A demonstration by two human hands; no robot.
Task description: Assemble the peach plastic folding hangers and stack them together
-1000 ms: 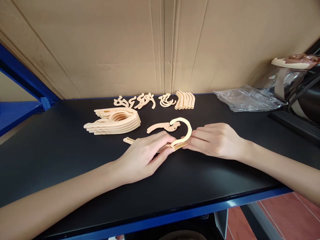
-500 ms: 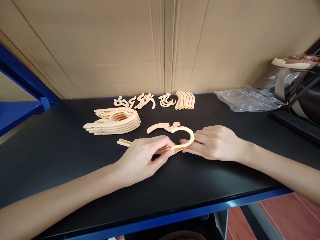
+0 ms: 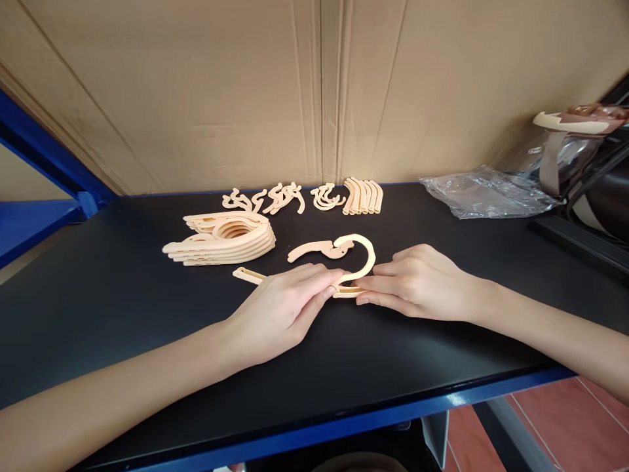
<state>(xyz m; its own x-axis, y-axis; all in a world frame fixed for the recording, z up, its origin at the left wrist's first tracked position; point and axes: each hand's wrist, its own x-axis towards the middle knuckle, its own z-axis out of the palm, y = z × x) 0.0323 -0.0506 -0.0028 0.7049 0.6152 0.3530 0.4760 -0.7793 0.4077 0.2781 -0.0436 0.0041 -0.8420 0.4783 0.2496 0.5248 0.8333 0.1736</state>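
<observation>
A cream plastic folding hanger (image 3: 366, 259) is held low over the black tabletop, its hook curving up and away from me. My left hand (image 3: 285, 311) is closed around its middle, thumb and forefinger pinching at the base of the hook; one arm end sticks out to the left of the hand. My right hand (image 3: 422, 285) grips the other arm end, fingers bent, and covers its tip. Just behind the hook lies a loose curved hanger piece (image 3: 310, 250), partly overlapped by the hook in view.
At left is a stack of folded hangers (image 3: 226, 249). Along the back lie small hook pieces (image 3: 282, 198) and a row of curved arm pieces (image 3: 362, 196). A clear plastic bag (image 3: 491, 193) and a dark bag (image 3: 599, 196) are at right. Cardboard (image 3: 221, 98) stands behind.
The hanger has turned so its hook points more upward and away, and its arm now shows between my hands. My right fingers have closed on that arm.
</observation>
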